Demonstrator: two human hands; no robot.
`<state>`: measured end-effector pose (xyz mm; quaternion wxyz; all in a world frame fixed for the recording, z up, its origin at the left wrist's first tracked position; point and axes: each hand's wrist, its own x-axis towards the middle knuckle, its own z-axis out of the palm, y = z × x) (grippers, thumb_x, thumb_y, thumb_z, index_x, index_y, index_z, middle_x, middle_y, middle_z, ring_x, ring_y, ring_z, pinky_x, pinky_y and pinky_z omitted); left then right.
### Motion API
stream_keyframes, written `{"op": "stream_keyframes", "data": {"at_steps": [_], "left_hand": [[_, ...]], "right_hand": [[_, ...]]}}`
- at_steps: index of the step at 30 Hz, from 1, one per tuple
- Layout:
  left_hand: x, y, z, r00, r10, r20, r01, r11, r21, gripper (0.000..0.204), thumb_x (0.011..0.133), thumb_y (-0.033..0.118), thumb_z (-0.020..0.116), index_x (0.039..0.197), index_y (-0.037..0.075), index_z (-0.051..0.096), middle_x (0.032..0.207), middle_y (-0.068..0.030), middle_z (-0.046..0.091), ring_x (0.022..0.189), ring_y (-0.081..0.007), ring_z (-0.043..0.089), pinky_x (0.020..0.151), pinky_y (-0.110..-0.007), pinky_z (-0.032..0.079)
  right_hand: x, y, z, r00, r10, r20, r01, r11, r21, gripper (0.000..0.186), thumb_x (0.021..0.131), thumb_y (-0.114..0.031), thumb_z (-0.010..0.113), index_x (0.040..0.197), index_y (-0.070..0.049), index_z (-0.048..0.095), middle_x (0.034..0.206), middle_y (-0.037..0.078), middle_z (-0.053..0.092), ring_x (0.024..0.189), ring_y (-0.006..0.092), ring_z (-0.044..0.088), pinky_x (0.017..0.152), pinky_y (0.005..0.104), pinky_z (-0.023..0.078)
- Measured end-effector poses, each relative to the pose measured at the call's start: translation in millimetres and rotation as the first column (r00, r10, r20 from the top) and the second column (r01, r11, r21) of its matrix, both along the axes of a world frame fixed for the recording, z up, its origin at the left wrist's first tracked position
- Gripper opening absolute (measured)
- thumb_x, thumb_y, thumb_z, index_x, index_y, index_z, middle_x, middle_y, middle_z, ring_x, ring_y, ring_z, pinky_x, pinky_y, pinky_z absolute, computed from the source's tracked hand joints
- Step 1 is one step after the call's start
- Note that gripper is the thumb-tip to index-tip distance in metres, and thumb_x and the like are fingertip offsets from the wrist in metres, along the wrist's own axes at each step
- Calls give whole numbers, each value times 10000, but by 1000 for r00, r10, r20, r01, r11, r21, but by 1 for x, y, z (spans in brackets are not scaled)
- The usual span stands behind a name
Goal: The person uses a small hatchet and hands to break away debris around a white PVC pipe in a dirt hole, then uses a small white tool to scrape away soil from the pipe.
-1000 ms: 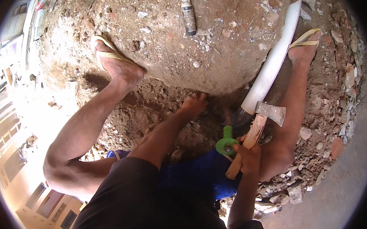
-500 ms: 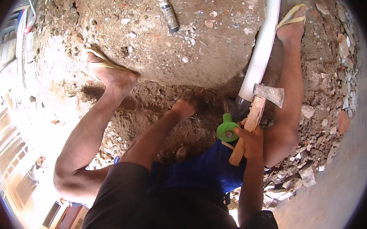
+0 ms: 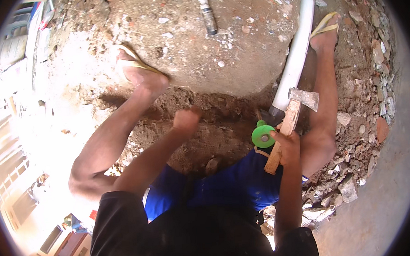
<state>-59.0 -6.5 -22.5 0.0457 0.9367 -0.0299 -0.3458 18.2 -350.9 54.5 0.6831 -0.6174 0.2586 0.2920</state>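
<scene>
My right hand (image 3: 288, 147) is wrapped round the wooden handle of a hatchet (image 3: 289, 123), its metal head pointing up and away. Right beside that hand is a chisel with a round green hand guard (image 3: 263, 136); my thumb is at the guard's edge, and whether I also grip the chisel cannot be told. The chisel's lower part is lost in shadow. My left hand (image 3: 187, 119) hovers over a dug trench (image 3: 224, 136) with its fingers curled in; anything inside is hidden. Beyond the hatchet, a white pipe (image 3: 296, 52) runs away along the trench's right side, its near end dark.
Another pipe piece with a dark ribbed end (image 3: 209, 22) lies on the concrete slab (image 3: 243, 60) ahead. My sandalled feet straddle the trench. Rubble and broken stones (image 3: 347, 189) lie along the grey wall (image 3: 383, 201) at right. Bright railings are at the far left.
My left hand has drawn back from the soil near the chisel, moving left. My right hand still holds the hatchet. The whole view has shifted slightly.
</scene>
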Motion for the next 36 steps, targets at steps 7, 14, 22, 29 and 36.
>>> {"op": "stream_keyframes", "data": {"at_steps": [7,14,22,29,36], "left_hand": [[-10,96,91,904,372,-210,-390,919,-49,334,871,345,722,1065,74,700,1023,-173,717,931,-337,706,723,-388,597],[48,99,170,61,785,-617,-869,-262,-419,869,897,379,668,1529,17,193,1455,-253,435,991,-296,681,802,-301,640],[176,253,287,280,909,-310,313,-392,-865,993,943,595,544,1576,60,-4,1645,-190,51,1472,-447,187,1233,-412,134],[56,70,115,473,878,-73,-638,284,-716,267,917,317,708,1045,82,707,885,-78,713,747,-182,653,735,-348,559],[-52,-69,76,789,585,188,-322,654,-685,515,818,113,689,1320,90,574,1251,-196,631,1051,-314,674,908,-412,537]], "right_hand": [[-2,6,-7,1000,18,18,-18,1000,-3,316,747,26,790,1011,-33,626,943,35,622,862,143,608,784,277,476],[-4,5,-16,999,25,34,-26,1000,8,319,752,15,784,1020,-36,620,953,24,600,876,149,592,807,290,458],[4,13,-14,993,104,58,-102,994,-33,256,795,1,745,1012,-46,619,937,37,609,855,159,605,759,298,475],[-3,21,4,998,56,-5,-55,998,37,286,786,32,748,1024,-40,608,949,32,588,858,154,602,753,285,475],[-32,36,35,998,59,13,-60,991,123,344,766,28,767,1048,-39,583,941,36,574,849,156,599,765,292,481]]}}
